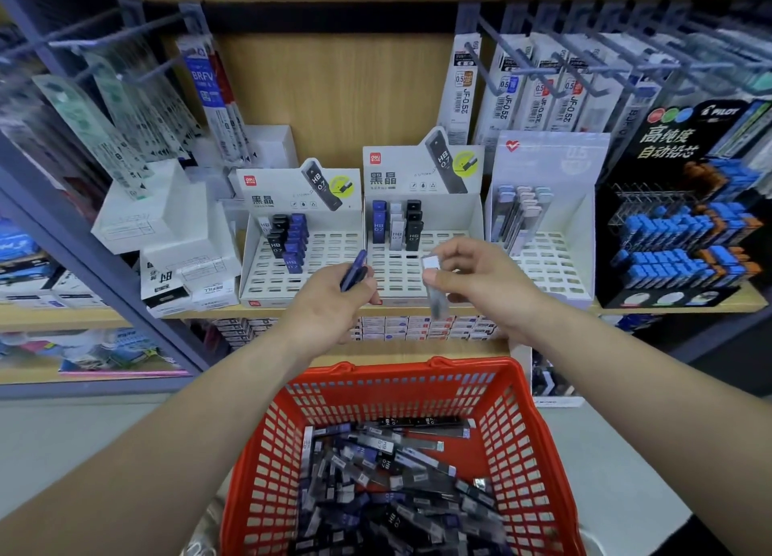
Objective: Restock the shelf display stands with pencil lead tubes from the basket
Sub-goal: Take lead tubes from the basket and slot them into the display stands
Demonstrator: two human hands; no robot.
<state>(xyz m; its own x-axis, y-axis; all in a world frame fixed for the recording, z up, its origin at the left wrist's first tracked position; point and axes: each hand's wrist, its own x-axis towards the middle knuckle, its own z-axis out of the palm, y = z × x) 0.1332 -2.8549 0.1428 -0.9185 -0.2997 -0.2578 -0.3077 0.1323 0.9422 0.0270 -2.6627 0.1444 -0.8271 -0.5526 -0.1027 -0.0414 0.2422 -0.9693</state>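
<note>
Wood-grain shelf (334, 96) fills the view ahead of you, with packs hanging on hooks above. Below it, right in front of you, sits the red basket (271, 451), and a loose heap of pencil lead tubes (397, 472) covers its bottom. Three white display stands sit side by side on the shelf board. The left stand (330, 259) has black and blue tubes toward its back left, the middle stand (397, 171) has a few blue, pale and black tubes along its back row, and the right stand (551, 263) holds pale tubes at its back left. A black Pilot display (668, 171) stands to their right. Your hands are apart, both raised near the front of the middle stand. Your left hand (334, 300) is curled round dark blue tubes (355, 269) that stick up out of it; how many, you cannot tell. Your right hand (480, 280) pinches one clear grey tube (434, 292) with a white cap, hanging downward.
</note>
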